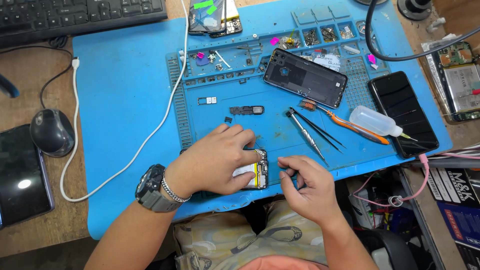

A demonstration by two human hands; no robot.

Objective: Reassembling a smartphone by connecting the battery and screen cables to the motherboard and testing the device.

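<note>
My left hand (217,159) lies flat over an opened phone (256,172) at the near edge of the blue repair mat (130,90), pressing it down; only the phone's right end with its white battery shows. My right hand (303,186) hovers just right of the phone, thumb and forefinger pinched together; whether they hold a tiny part I cannot tell. A screwdriver (306,136) and black tweezers (317,130) lie beyond my right hand. A dark back cover (305,77) rests further up the mat.
An orange-handled brush (350,124), a clear squeeze bottle (375,122) and a black phone screen (405,112) lie at the right. A small black part (246,110) and SIM tray (206,100) sit mid-mat. Keyboard (75,15), mouse (51,131), white cable (150,135) at left.
</note>
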